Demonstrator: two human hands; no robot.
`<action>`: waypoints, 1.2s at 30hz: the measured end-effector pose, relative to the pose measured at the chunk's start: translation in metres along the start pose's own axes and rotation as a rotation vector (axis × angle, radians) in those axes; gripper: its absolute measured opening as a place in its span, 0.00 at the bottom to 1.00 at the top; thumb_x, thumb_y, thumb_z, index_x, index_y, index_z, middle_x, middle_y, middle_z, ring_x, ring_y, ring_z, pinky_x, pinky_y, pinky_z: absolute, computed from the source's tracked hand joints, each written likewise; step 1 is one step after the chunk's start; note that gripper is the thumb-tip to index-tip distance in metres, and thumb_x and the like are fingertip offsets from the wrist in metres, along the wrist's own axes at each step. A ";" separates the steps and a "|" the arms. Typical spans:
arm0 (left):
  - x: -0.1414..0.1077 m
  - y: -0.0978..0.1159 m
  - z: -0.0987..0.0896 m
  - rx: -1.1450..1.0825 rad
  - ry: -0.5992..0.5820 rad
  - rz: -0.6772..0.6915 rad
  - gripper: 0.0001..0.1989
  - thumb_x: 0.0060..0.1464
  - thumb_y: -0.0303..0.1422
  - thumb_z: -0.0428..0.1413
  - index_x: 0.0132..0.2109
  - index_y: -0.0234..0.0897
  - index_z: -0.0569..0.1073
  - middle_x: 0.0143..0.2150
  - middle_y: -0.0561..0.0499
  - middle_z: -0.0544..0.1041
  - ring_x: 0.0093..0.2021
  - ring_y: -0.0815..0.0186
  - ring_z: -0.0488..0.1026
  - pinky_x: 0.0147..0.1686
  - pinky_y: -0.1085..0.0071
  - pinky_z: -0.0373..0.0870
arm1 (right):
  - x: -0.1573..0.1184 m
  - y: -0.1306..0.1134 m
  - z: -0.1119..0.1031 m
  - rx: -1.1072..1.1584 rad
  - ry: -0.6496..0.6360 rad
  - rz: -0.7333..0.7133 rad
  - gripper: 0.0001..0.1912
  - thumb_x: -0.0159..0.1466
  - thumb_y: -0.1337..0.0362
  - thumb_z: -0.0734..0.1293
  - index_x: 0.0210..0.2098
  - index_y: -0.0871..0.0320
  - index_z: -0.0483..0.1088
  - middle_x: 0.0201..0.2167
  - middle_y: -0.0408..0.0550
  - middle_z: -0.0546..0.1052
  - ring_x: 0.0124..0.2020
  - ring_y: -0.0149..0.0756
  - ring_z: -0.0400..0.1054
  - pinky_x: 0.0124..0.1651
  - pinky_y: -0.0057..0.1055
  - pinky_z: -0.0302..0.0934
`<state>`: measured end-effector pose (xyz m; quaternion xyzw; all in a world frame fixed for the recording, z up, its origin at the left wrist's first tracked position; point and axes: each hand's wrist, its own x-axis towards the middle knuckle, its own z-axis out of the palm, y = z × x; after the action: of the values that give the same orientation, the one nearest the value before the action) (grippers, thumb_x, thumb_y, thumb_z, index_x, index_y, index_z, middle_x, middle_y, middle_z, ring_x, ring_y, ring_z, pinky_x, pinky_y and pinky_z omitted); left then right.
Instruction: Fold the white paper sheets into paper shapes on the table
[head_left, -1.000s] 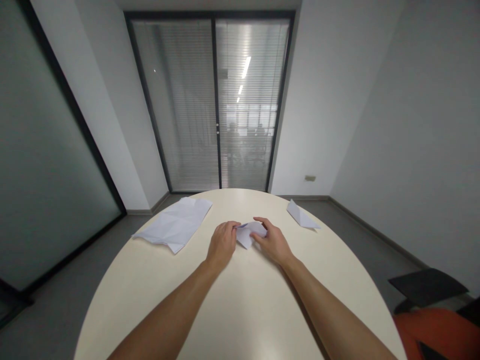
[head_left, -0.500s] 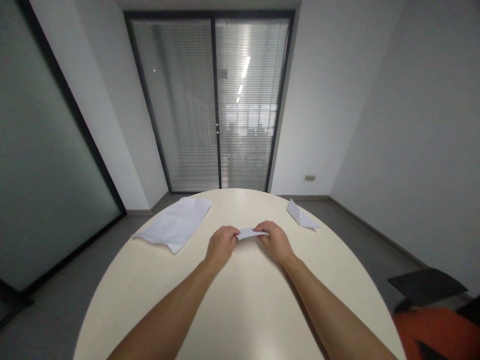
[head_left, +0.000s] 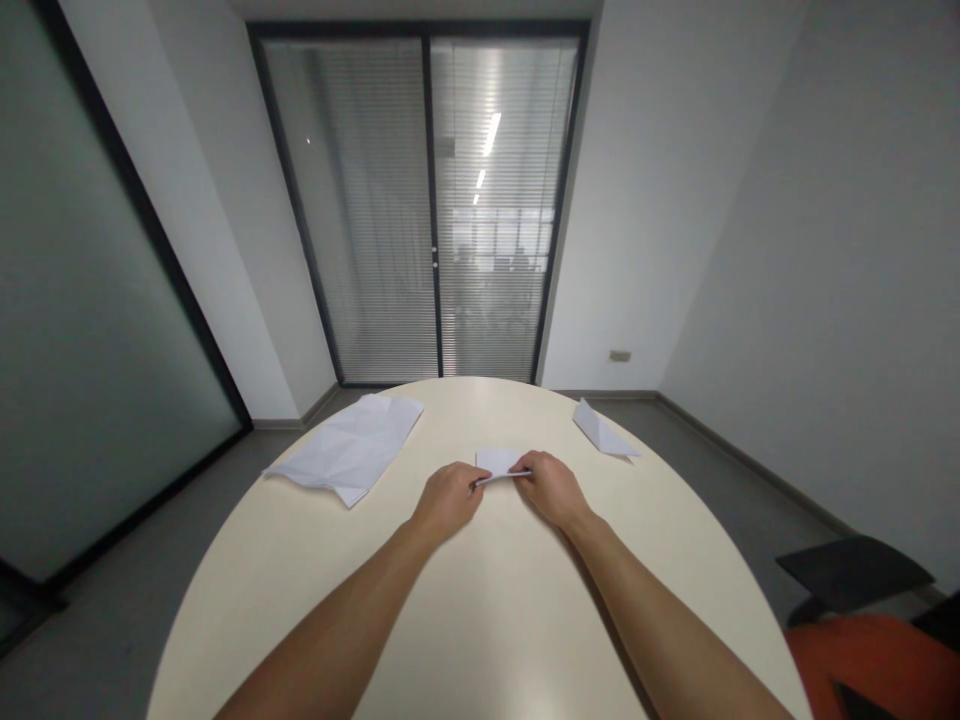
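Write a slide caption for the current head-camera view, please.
Left hand and right hand hold folded white paper at a rounded table, a creased sheet lying to their left.

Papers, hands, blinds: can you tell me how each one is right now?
Left hand: pinching the middle paper
Right hand: pinching it too
Middle paper: held at its near edge
Left paper: creased, spread on the table
Right paper: folded, lying by the table's edge
Blinds: lowered

We grip a small folded paper by its ends with our left hand and right hand over the table. Creased white paper lies on the table's left side, a folded piece near its right edge. We face blinds beyond the table; a chair stands to its right.
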<state>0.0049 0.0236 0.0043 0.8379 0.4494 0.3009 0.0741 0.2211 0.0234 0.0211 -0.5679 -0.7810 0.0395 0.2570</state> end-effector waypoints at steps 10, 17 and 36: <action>-0.001 0.002 0.002 0.143 -0.024 -0.002 0.13 0.59 0.27 0.54 0.48 0.42 0.79 0.54 0.46 0.79 0.56 0.56 0.72 0.63 0.47 0.57 | 0.001 -0.002 0.008 0.171 -0.078 -0.218 0.15 0.58 0.73 0.67 0.42 0.54 0.80 0.47 0.50 0.81 0.50 0.41 0.72 0.56 0.36 0.63; 0.000 0.001 -0.001 0.132 0.009 0.064 0.14 0.58 0.25 0.55 0.48 0.41 0.80 0.50 0.48 0.81 0.52 0.56 0.73 0.57 0.56 0.66 | -0.002 0.002 0.015 0.208 -0.090 -0.248 0.21 0.59 0.74 0.67 0.52 0.57 0.76 0.55 0.55 0.77 0.60 0.43 0.67 0.64 0.41 0.58; -0.001 0.002 -0.001 0.049 0.004 0.031 0.16 0.59 0.25 0.51 0.49 0.40 0.79 0.47 0.48 0.82 0.48 0.60 0.77 0.53 0.62 0.71 | -0.002 -0.005 0.003 0.137 -0.078 -0.203 0.18 0.58 0.72 0.65 0.46 0.57 0.78 0.44 0.52 0.78 0.47 0.42 0.69 0.53 0.37 0.61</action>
<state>0.0054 0.0213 0.0053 0.8457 0.4439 0.2925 0.0477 0.2159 0.0210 0.0194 -0.4653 -0.8392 0.0884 0.2674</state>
